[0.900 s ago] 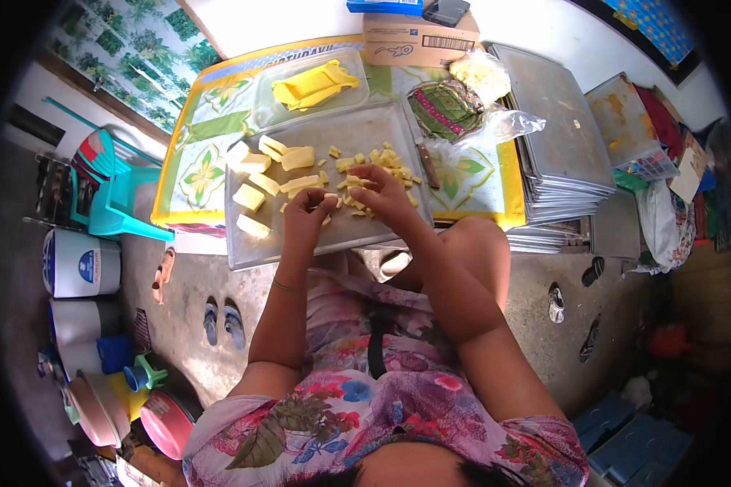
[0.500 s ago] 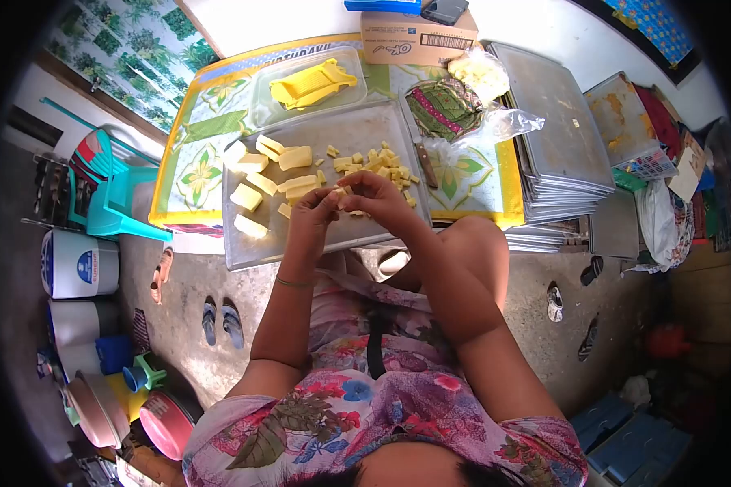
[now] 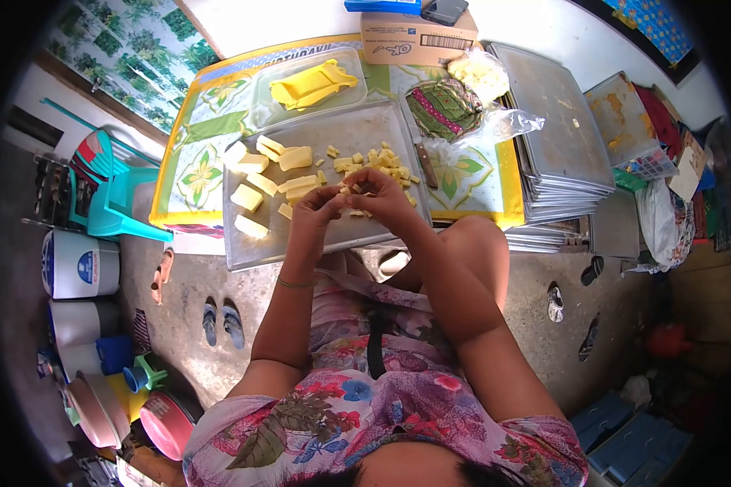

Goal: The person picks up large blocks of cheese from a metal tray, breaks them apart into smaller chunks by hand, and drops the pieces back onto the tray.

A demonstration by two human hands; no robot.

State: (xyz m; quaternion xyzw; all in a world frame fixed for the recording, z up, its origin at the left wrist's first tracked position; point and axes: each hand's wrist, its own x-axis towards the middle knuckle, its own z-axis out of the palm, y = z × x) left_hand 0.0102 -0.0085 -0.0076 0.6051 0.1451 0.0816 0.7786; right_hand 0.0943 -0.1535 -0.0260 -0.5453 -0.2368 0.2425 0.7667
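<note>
Over the front of a metal tray (image 3: 365, 122), my left hand (image 3: 318, 203) and my right hand (image 3: 379, 197) meet with fingertips pinched together. A small yellow piece (image 3: 346, 191) shows between them, partly hidden by the fingers. Larger yellow blocks (image 3: 247, 197), of a soft-looking material I cannot name, lie on the tray's left half. Beyond my right hand, small cut yellow chunks (image 3: 390, 166) are heaped on the right side. A knife (image 3: 426, 165) with a brown handle rests just off the tray's right edge.
A clear plastic container (image 3: 351, 65) holding a ridged yellow item (image 3: 312, 84) stands behind the tray. To the right are a patterned cloth (image 3: 442, 109), a plastic bag (image 3: 479, 75) and stacked metal trays (image 3: 548, 122). A cardboard box (image 3: 418, 39) sits at the back.
My fingers have shifted slightly around the small piece, and my left fingertips have moved a little. The blocks, chunks and knife look unmoved.
</note>
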